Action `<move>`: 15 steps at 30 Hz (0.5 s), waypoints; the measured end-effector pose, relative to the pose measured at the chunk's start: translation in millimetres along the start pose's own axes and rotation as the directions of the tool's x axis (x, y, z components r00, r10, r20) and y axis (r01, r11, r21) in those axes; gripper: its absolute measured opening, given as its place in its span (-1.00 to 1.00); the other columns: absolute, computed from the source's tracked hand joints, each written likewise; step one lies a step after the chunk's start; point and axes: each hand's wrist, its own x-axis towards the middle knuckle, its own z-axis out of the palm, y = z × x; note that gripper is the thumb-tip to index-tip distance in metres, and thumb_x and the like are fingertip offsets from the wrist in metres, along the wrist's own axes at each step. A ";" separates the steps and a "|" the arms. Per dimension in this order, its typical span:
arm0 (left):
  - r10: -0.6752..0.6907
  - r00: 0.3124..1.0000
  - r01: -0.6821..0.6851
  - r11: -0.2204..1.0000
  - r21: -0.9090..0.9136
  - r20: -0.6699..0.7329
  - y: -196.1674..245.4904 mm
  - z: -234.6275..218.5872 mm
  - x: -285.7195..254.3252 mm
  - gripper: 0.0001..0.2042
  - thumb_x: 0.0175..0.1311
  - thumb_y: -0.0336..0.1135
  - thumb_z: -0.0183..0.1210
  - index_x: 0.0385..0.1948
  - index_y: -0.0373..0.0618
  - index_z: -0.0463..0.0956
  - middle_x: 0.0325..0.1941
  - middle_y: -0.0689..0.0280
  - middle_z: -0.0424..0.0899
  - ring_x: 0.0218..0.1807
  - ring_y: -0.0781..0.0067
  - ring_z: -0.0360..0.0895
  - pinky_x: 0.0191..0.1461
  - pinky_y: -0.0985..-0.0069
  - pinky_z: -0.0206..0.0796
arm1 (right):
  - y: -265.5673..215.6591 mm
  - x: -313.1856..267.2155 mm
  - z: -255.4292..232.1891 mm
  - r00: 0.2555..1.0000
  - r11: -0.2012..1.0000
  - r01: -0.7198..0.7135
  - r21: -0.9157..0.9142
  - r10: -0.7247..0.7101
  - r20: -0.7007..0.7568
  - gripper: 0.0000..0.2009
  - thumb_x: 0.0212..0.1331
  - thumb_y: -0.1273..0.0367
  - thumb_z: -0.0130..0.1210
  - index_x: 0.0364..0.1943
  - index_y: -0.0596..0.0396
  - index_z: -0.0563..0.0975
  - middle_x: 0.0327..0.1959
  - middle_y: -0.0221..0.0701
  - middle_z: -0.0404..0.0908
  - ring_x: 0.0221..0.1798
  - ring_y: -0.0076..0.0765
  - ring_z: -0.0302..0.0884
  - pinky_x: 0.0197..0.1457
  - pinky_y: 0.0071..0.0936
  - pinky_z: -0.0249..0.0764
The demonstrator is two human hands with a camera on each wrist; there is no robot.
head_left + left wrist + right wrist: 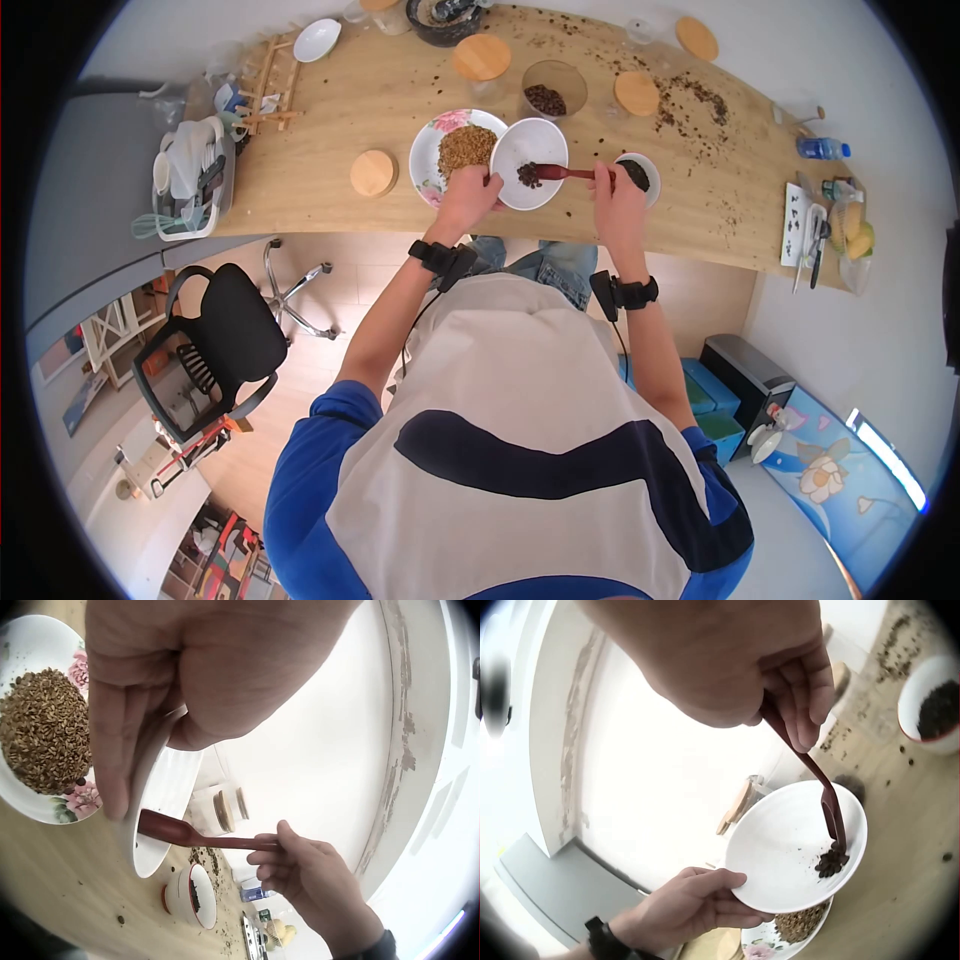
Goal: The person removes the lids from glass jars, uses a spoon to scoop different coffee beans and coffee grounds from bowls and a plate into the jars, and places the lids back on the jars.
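My left hand [468, 203] grips the rim of a white bowl [542, 140], thumb on the inner side and fingers beneath. The bowl is tilted, with a small heap of dark brown pieces [831, 861] low inside it. My right hand [622, 208] pinches the handle of a dark red wooden scoop [176, 830], whose head reaches into the bowl at the dark pieces. Left of the bowl, partly overlapped by it, lies a floral plate [424, 160] heaped with brown grain [46, 733]. Beside my right hand stands a small red-rimmed white cup [180, 900] of dark contents.
A clear container [562, 78] of dark pieces stands behind the bowl. Jars with wooden lids [482, 57] and a dark mortar [440, 28] line the back. Dark bits [700, 100] are scattered on the right. A dish rack [190, 180] stands left; a blue bottle [822, 149] lies right.
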 end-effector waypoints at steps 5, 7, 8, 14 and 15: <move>0.071 0.997 -0.067 0.989 0.129 -0.031 11.0 2.2 -6.4 -0.75 0.20 -0.39 -0.04 -0.48 -0.47 0.48 -0.58 0.08 0.60 -0.54 0.38 0.63 -0.48 0.56 0.44 | 20.6 6.4 21.9 0.887 0.685 -0.461 0.564 0.363 0.285 -0.65 0.29 0.23 -0.12 -0.33 0.35 0.47 -0.53 -0.23 0.59 -0.46 -0.43 0.59 -0.40 -0.52 0.51; 0.093 0.995 -0.082 0.975 0.207 -0.045 12.0 2.3 -6.6 -0.76 0.18 -0.38 -0.01 -0.52 -0.45 0.48 -0.62 0.07 0.59 -0.56 0.36 0.62 -0.49 0.54 0.43 | 24.4 7.2 27.6 0.866 0.583 -0.498 0.642 0.371 0.334 -0.63 0.29 0.23 -0.14 -0.33 0.37 0.45 -0.50 -0.19 0.59 -0.45 -0.38 0.59 -0.37 -0.51 0.53; 0.092 0.995 -0.080 0.975 0.208 -0.046 13.7 2.7 -7.4 -0.76 0.18 -0.38 -0.01 -0.52 -0.45 0.48 -0.62 0.07 0.59 -0.56 0.36 0.62 -0.49 0.54 0.43 | 24.5 7.6 29.3 0.845 0.471 -0.529 0.706 0.370 0.386 -0.62 0.30 0.22 -0.15 -0.32 0.39 0.44 -0.47 -0.15 0.59 -0.43 -0.34 0.60 -0.34 -0.50 0.55; 0.119 0.990 -0.097 0.966 0.241 -0.077 11.7 6.4 -8.1 -0.73 0.09 -0.32 -0.01 -0.59 -0.40 0.51 -0.67 -0.05 0.52 -0.57 -0.02 0.53 -0.33 0.25 0.41 | 24.3 7.9 30.9 0.821 0.288 -0.557 0.779 0.330 0.465 -0.60 0.31 0.19 -0.18 -0.26 0.39 0.40 -0.33 -0.09 0.58 -0.33 -0.26 0.60 -0.24 -0.44 0.56; 0.154 0.984 -0.121 0.951 0.284 -0.093 10.0 7.3 -7.2 -0.73 0.09 -0.32 -0.01 -0.58 -0.41 0.51 -0.65 -0.09 0.51 -0.54 -0.06 0.52 -0.31 0.21 0.39 | 26.0 7.8 31.9 0.821 0.287 -0.557 0.779 0.330 0.466 -0.60 0.31 0.19 -0.18 -0.26 0.39 0.40 -0.33 -0.09 0.58 -0.33 -0.26 0.60 -0.24 -0.44 0.56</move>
